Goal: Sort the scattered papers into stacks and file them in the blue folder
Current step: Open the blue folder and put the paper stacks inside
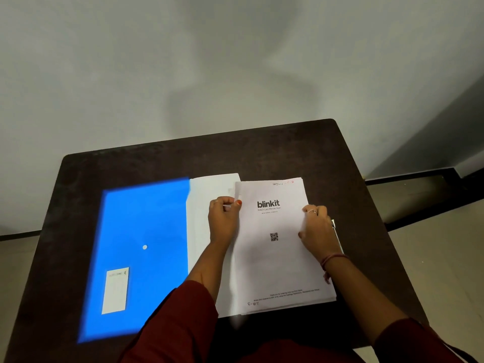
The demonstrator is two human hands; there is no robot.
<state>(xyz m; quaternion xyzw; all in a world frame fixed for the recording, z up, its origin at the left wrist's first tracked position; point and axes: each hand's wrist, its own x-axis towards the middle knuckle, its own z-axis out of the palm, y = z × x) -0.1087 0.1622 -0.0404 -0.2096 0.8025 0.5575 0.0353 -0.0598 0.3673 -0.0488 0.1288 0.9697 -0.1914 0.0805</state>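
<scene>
- Nearest the camera: two dark red sleeves (180, 318), reaching forward over the near edge of the dark tabletop (262, 155).
- Left hand (224, 218) curled, thumb and fingers pinching the left edge of the top sheet near its upper corner.
- Right hand (315, 229) curled round the right edge of the same stack, ring on one finger, thread band at the wrist.
- Stack of papers (277, 258) flat on the right half of the tabletop, top sheet printed "blinkit" with a QR code (274, 237) below; handwritten marks at its far and near edges.
- Second white pile (207, 195) underneath and to the left, partly covered by the stack and the left forearm.
- Blue folder (141, 226) lying flat on the left half, right edge touching or just under the white pile; white snap button (144, 247) near its middle, pale label (115, 290) toward its near left corner.
- Small dark-edged item (334, 226) poking out just right of the stack; too hidden to identify.
- Bare dark strip along the far edge and the right side of the tabletop; far right corner rounded.
- Plain grey wall (235, 61) right behind the far edge, pale floor (432, 231) beyond the right side.
</scene>
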